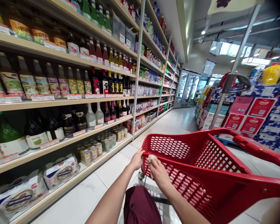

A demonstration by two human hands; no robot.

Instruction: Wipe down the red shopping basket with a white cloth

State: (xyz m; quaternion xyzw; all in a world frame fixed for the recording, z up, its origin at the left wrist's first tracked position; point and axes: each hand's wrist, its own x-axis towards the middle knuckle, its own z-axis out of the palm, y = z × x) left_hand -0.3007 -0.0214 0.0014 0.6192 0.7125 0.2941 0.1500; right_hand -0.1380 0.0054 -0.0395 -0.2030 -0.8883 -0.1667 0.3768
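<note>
A red plastic shopping basket (200, 174) on wheels stands in a shop aisle right in front of me. My left hand (137, 159) grips the near left corner of its rim, fingers curled over the edge. My right hand (156, 170) rests on the same rim beside it, closed around a small pale crumpled thing (151, 159) that looks like a tissue or cloth. Both forearms reach in from the bottom of the view. A dark red bag (141, 205) hangs below my arms.
Long shelves (60, 102) on the left carry bottles, jars and cans, with multipacks (60, 171) on the lowest shelf. Stacked boxes (259, 118) and a metal post (238, 59) stand on the right. The tiled aisle runs ahead to glass-door coolers (188, 88).
</note>
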